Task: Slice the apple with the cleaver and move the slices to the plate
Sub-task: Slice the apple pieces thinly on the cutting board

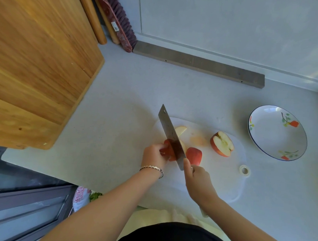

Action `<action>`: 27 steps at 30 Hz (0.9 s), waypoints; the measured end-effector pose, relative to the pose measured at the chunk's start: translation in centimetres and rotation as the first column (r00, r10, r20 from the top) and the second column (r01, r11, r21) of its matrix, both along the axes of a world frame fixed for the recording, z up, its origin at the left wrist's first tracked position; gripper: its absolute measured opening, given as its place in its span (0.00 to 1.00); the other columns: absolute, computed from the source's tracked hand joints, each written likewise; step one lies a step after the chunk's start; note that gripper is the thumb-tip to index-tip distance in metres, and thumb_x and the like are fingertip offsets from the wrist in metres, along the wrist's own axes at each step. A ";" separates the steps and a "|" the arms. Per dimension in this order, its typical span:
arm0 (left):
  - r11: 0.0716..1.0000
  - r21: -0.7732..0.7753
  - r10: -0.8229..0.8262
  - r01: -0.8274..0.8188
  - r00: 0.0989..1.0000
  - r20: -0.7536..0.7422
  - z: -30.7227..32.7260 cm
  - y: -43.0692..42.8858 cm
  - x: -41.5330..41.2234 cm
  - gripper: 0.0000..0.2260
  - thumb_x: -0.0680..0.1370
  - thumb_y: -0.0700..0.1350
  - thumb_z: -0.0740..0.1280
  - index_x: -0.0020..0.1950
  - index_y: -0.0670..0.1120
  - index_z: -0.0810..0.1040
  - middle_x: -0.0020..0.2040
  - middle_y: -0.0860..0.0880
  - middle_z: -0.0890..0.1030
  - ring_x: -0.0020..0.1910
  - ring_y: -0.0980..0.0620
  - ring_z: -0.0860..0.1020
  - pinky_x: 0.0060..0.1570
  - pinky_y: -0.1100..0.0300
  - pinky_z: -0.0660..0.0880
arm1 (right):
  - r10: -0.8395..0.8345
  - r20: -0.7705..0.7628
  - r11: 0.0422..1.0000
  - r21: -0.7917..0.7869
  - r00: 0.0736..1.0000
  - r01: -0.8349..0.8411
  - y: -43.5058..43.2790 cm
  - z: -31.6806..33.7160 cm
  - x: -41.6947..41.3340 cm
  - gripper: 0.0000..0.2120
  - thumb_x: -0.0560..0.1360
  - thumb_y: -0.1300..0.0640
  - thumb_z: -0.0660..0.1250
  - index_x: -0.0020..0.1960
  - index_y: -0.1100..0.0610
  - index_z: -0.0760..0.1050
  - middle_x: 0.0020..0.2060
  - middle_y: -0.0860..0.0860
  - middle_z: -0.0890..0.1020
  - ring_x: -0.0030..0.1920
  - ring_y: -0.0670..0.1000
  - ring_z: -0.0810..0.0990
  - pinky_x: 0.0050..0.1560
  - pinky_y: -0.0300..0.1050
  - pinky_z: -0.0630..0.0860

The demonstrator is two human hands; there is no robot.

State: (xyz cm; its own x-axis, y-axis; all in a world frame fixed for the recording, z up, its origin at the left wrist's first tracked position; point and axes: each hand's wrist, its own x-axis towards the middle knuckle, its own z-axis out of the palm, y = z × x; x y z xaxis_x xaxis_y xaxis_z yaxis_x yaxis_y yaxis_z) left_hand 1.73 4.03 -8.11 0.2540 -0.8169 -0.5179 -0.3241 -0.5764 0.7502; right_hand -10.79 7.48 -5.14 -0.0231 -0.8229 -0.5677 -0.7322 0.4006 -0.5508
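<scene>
Right grip [196, 175] is clenched on the cleaver [170, 136]; left grip [154, 154] grasps the apple piece [167, 149] being cut. One half [221, 143] waits at 3 o'clock; the plate [277, 132] is still unfilled.

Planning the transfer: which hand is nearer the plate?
Right. The right hand, holding the cleaver, sits left of the plate; the left hand is farther left, beyond the blade.

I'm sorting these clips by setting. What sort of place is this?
Most likely a home kitchen counter: a white cutting board with a halved apple, a cleaver and a painted plate, under a wooden cabinet.
</scene>
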 end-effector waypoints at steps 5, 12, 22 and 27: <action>0.999 0.009 -0.053 0.052 0.997 0.048 0.0 0.1 0.2 0.16 0.71 0.33 0.70 0.57 0.42 0.80 0.50 0.44 0.83 0.46 0.49 0.79 0.49 0.65 0.73 | -0.249 0.186 0.955 0.210 0.951 0.209 -1.2 0.8 -1.1 0.26 0.79 0.40 0.49 0.35 0.59 0.66 0.24 0.52 0.67 0.21 0.47 0.65 0.24 0.37 0.66; 1.000 0.011 -0.018 0.017 0.998 0.056 0.0 -0.2 -0.3 0.15 0.69 0.34 0.72 0.55 0.41 0.81 0.50 0.42 0.82 0.50 0.45 0.80 0.55 0.60 0.74 | -0.217 0.194 0.966 0.181 0.957 0.182 -0.8 2.6 -1.8 0.26 0.79 0.39 0.50 0.35 0.60 0.66 0.25 0.52 0.69 0.21 0.47 0.66 0.24 0.37 0.66; 0.998 -0.016 -0.057 0.058 0.996 0.074 0.0 -0.3 -0.3 0.03 0.72 0.40 0.70 0.43 0.42 0.84 0.42 0.44 0.85 0.43 0.49 0.81 0.49 0.64 0.73 | -0.143 0.109 0.977 0.176 0.984 0.123 -0.9 2.2 -1.1 0.25 0.79 0.39 0.48 0.37 0.57 0.69 0.27 0.52 0.71 0.23 0.46 0.68 0.24 0.35 0.70; 0.997 -0.031 -0.063 0.066 0.994 0.090 0.0 -0.1 -0.1 0.04 0.73 0.40 0.69 0.41 0.43 0.84 0.40 0.44 0.85 0.43 0.49 0.81 0.49 0.63 0.75 | -0.117 0.061 0.985 0.138 0.991 0.108 0.3 1.4 -1.2 0.29 0.77 0.37 0.48 0.34 0.59 0.68 0.27 0.54 0.70 0.26 0.49 0.68 0.35 0.44 0.70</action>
